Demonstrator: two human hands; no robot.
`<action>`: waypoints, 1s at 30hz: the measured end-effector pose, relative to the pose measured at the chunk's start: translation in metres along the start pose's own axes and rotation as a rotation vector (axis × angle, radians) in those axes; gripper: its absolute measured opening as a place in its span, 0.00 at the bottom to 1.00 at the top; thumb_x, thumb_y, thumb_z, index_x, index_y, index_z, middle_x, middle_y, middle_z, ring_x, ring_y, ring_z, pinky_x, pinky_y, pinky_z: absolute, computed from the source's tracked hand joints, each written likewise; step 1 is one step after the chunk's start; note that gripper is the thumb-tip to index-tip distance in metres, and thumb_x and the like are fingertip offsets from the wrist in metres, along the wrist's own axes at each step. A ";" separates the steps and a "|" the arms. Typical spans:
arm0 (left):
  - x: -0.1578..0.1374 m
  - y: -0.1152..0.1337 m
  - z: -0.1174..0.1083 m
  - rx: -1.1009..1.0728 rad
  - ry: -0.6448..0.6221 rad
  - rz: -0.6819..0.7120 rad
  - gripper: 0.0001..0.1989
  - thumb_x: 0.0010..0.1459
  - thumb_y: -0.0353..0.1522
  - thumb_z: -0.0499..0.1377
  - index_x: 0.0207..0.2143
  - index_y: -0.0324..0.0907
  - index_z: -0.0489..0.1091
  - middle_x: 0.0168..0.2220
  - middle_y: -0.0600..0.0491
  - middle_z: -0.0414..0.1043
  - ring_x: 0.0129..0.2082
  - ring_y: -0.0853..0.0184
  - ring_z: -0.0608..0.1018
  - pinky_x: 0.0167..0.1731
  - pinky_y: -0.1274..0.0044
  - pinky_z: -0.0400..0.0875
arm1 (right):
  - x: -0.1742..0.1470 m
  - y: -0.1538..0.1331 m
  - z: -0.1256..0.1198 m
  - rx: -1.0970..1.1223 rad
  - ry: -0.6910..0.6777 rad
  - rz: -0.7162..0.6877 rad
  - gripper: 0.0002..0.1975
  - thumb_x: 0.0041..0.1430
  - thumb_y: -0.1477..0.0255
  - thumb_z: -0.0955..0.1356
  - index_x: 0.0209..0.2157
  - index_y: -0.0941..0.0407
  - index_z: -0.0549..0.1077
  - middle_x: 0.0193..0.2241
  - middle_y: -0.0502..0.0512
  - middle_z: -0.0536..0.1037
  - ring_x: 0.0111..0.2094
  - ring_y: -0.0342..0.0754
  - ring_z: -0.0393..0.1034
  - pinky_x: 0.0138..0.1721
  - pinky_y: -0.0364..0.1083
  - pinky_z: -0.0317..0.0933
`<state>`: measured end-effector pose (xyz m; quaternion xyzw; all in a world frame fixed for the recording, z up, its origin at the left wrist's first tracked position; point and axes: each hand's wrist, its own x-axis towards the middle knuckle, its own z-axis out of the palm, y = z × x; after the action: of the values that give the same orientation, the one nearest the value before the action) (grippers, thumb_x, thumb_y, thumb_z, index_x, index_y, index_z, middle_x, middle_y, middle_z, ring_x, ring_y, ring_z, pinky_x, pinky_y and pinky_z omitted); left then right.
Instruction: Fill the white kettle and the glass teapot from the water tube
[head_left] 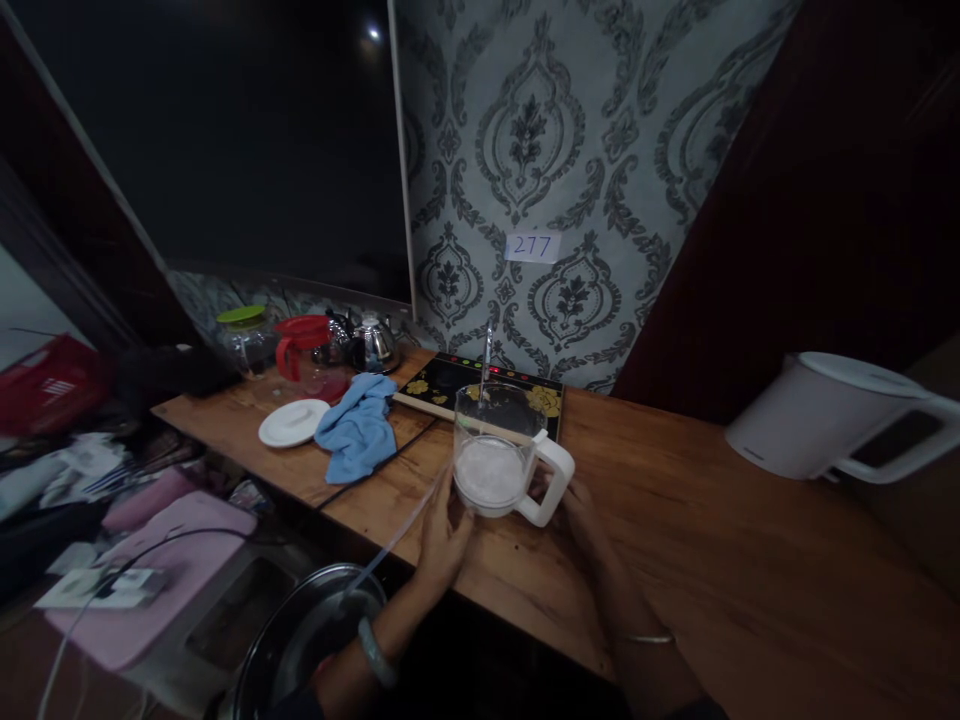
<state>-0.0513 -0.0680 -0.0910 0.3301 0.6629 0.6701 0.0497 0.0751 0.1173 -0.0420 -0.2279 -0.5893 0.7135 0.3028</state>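
Observation:
A clear glass jug (pixel 491 478) with a white handle stands upright at the front of the wooden table, its lower part holding whitish, bubbly water. A thin stream falls into it from a slim metal spout (pixel 487 350) above. My left hand (pixel 444 535) is curved against the jug's left side. On the right, my right hand (pixel 576 508) is closed at the white handle, its fingers partly hidden behind it. Directly behind the jug lies a black induction cooker (pixel 442 378) with gold flowers and lit red marks.
A blue cloth (pixel 360 425) lies beside a white lid (pixel 292 423). Behind them are a red-lidded pitcher (pixel 307 360), a green-lidded glass jar (pixel 247 345) and a steel kettle (pixel 373 345). A white electric kettle (pixel 817 415) stands right. A clear tube (pixel 386 548) reaches down to a dark basin (pixel 300 620).

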 end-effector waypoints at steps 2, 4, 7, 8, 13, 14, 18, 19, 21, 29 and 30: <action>0.000 -0.001 0.000 -0.003 0.000 -0.001 0.37 0.60 0.45 0.61 0.69 0.47 0.57 0.68 0.44 0.61 0.69 0.51 0.61 0.67 0.57 0.59 | -0.002 -0.002 0.001 -0.008 -0.005 0.016 0.23 0.45 0.53 0.76 0.35 0.57 0.81 0.21 0.53 0.78 0.18 0.47 0.67 0.18 0.44 0.58; 0.000 -0.001 0.001 -0.008 0.007 0.005 0.37 0.60 0.45 0.61 0.69 0.47 0.57 0.68 0.44 0.61 0.69 0.51 0.62 0.67 0.57 0.59 | -0.002 -0.004 0.001 -0.014 0.002 0.033 0.23 0.45 0.53 0.76 0.35 0.57 0.81 0.21 0.54 0.78 0.18 0.46 0.67 0.17 0.43 0.58; 0.000 -0.001 0.002 -0.013 0.019 0.015 0.37 0.60 0.45 0.61 0.69 0.48 0.57 0.68 0.44 0.60 0.69 0.52 0.63 0.67 0.58 0.59 | -0.002 -0.003 0.001 -0.017 0.012 0.030 0.22 0.44 0.53 0.76 0.32 0.57 0.81 0.20 0.55 0.78 0.19 0.48 0.68 0.18 0.44 0.59; 0.000 0.000 0.002 -0.013 0.017 0.014 0.37 0.61 0.45 0.61 0.69 0.48 0.56 0.69 0.44 0.60 0.68 0.52 0.63 0.67 0.58 0.59 | -0.001 -0.003 0.000 -0.022 0.011 0.021 0.21 0.44 0.53 0.76 0.31 0.57 0.81 0.20 0.55 0.78 0.19 0.48 0.69 0.19 0.44 0.59; 0.000 0.004 0.000 -0.010 -0.010 0.011 0.36 0.61 0.45 0.61 0.69 0.48 0.56 0.69 0.44 0.59 0.68 0.52 0.64 0.67 0.59 0.60 | 0.002 -0.005 -0.003 -0.053 -0.013 0.012 0.20 0.43 0.52 0.76 0.25 0.57 0.79 0.17 0.54 0.76 0.18 0.48 0.67 0.18 0.43 0.56; 0.000 0.005 -0.001 -0.007 -0.013 0.010 0.36 0.61 0.45 0.61 0.69 0.48 0.56 0.69 0.44 0.59 0.68 0.52 0.64 0.67 0.59 0.60 | 0.002 -0.006 -0.003 -0.056 -0.013 0.024 0.20 0.42 0.53 0.77 0.25 0.57 0.79 0.18 0.54 0.76 0.17 0.46 0.66 0.17 0.43 0.54; -0.001 0.006 -0.002 0.026 -0.012 0.007 0.35 0.61 0.43 0.61 0.68 0.46 0.57 0.69 0.43 0.59 0.69 0.53 0.63 0.67 0.58 0.59 | 0.000 -0.004 -0.001 0.002 0.017 0.043 0.20 0.40 0.55 0.78 0.27 0.58 0.80 0.22 0.54 0.78 0.18 0.44 0.65 0.16 0.41 0.51; -0.001 0.007 -0.002 0.035 -0.010 0.010 0.35 0.62 0.43 0.61 0.68 0.46 0.57 0.69 0.43 0.59 0.69 0.53 0.63 0.67 0.58 0.59 | 0.000 -0.003 0.000 0.029 0.017 0.041 0.21 0.41 0.55 0.78 0.29 0.58 0.80 0.22 0.54 0.79 0.18 0.44 0.65 0.17 0.41 0.51; -0.001 0.007 -0.002 0.041 -0.011 0.021 0.34 0.62 0.43 0.60 0.68 0.47 0.57 0.69 0.43 0.59 0.69 0.53 0.63 0.67 0.58 0.59 | 0.000 0.002 -0.001 0.067 0.005 0.044 0.21 0.42 0.55 0.78 0.31 0.57 0.81 0.23 0.54 0.79 0.19 0.44 0.66 0.17 0.41 0.53; 0.000 0.008 -0.001 0.037 -0.025 0.060 0.35 0.62 0.43 0.60 0.69 0.47 0.56 0.69 0.43 0.59 0.68 0.52 0.65 0.66 0.57 0.62 | 0.006 0.013 -0.011 0.015 -0.034 0.034 0.22 0.46 0.53 0.76 0.36 0.56 0.82 0.25 0.55 0.81 0.21 0.47 0.69 0.18 0.42 0.55; 0.000 0.008 -0.002 0.041 -0.027 0.068 0.35 0.63 0.43 0.60 0.69 0.47 0.56 0.69 0.43 0.59 0.68 0.52 0.65 0.66 0.57 0.62 | 0.006 0.013 -0.011 0.016 -0.029 0.038 0.23 0.47 0.53 0.76 0.38 0.57 0.82 0.26 0.56 0.81 0.21 0.47 0.69 0.17 0.42 0.54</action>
<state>-0.0490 -0.0703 -0.0840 0.3625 0.6643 0.6530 0.0292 0.0761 0.1281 -0.0571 -0.2262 -0.5834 0.7270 0.2827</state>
